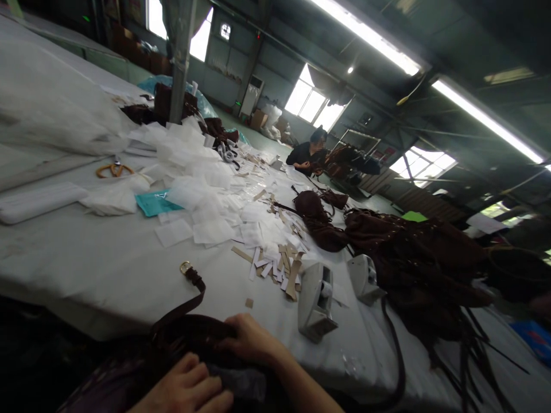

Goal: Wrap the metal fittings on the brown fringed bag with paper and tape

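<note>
Down low, dark brown bag (193, 327) at near edge of white table (107, 264). Right hand (249, 341) grips bag's top rim. Left hand (189, 390) rests on bag, fingers bent; can't tell if gripping. Buckle strap (196, 300) sticks out past bag. Two tape holders (310, 310) stand between bag and big brown heap (396, 252). Farther past bag: paper strips (279, 267), white sheets (193, 183), blue packet (155, 203).

One head-worn camera looks forward and down — tilted sideways — across the white table (124, 258).
</note>
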{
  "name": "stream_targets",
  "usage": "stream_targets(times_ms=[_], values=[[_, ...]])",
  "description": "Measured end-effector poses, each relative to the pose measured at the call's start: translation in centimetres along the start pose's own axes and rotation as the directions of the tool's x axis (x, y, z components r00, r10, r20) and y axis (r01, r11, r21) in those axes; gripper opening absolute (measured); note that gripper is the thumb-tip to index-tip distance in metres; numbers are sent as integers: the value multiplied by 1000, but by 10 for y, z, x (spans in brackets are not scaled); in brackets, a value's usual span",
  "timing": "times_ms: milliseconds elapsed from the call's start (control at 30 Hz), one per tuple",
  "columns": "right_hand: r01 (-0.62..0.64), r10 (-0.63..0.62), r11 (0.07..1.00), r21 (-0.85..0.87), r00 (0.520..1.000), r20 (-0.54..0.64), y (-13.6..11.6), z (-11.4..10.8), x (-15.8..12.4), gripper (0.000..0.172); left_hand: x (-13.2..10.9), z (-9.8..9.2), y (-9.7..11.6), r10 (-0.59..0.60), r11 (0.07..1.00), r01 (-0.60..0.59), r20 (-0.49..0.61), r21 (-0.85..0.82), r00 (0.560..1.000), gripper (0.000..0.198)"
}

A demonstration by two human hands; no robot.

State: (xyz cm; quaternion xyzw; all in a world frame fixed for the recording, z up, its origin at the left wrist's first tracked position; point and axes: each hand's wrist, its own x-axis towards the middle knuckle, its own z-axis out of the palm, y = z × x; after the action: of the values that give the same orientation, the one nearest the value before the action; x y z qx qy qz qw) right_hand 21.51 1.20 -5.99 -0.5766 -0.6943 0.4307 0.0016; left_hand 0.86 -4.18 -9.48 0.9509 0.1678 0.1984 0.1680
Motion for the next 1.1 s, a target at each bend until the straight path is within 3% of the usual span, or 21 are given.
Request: stream_targets(times_ms=[67, 100, 233, 333, 467, 533, 633, 667, 733, 800, 833, 867, 900, 967, 1000, 1033, 1100], values=[[-14, 15, 999, 41, 1000, -22, 10, 3, 1, 20, -10, -2, -16, -138, 990, 137, 28, 33, 990, 50], [-16, 18, 998, 57, 999, -32, 13, 1, 2, 20, -15, -2, -25, -196, 980, 194, 37, 52, 980, 49], [33, -28, 996, 82, 998, -60, 16, -21, 10, 20, -14, -16, -49, -211, 968, 208, 6, 137, 977, 20], [88, -84, 995, 54, 993, -83, 9, -52, 20, 25, 19, -53, -55, -175, 971, 193, -133, 143, 976, 23], [99, -99, 995, -10, 991, -86, -4, -114, 33, 27, 84, -107, -67, -203, 965, 235, -239, 115, 950, 36], [59, -68, 997, -57, 982, -175, -13, -146, 35, 24, 111, -113, -84, -258, 950, 290, -235, 113, 937, 39], [3, -61, 992, -124, 884, -463, -31, -167, 34, 28, 134, -86, -122, -351, 921, 378, -224, 89, 909, 42], [5, -80, 990, -139, 834, -546, -35, -162, 34, 33, 136, -71, -135, -381, 916, 400, -235, 38, 895, 42], [39, -136, 985, -165, 765, -629, -34, -130, 40, 39, 131, -41, -157, -411, 906, 423, -242, -4, 879, 40], [93, -195, 977, -193, 764, -615, -17, -78, 54, 43, 119, -21, -173, -432, 899, 435, -262, -50, 863, 39], [73, -183, 975, -209, 795, -578, -4, -49, 62, 47, 112, -16, -180, -460, 886, 457, -297, -84, 837, 39], [40, -169, 973, -228, 795, -582, 10, -22, 71, 49, 104, -15, -186, -514, 855, 497, -355, -147, 781, 39], [4, -160, 972, -237, 747, -645, 25, 1, 78, 49, 97, -18, -193, -596, 801, 546, -413, -245, 689, 38], [-19, -180, 965, -263, 683, -708, 50, 30, 91, 47, 85, -28, -208, -769, 637, 606, -445, -476, 459, 38], [-21, -196, 960, -279, 661, -724, 58, 37, 95, 46, 81, -33, -216, -830, 556, 608, -411, -566, 376, 39], [-21, -213, 954, -298, 652, -728, 63, 40, 98, 46, 79, -38, -223, -868, 497, 604, -358, -623, 345, 39], [-24, -243, 942, -334, 638, -730, 68, 37, 101, 46, 83, -44, -232, -879, 459, 599, -240, -656, 411, 40]])
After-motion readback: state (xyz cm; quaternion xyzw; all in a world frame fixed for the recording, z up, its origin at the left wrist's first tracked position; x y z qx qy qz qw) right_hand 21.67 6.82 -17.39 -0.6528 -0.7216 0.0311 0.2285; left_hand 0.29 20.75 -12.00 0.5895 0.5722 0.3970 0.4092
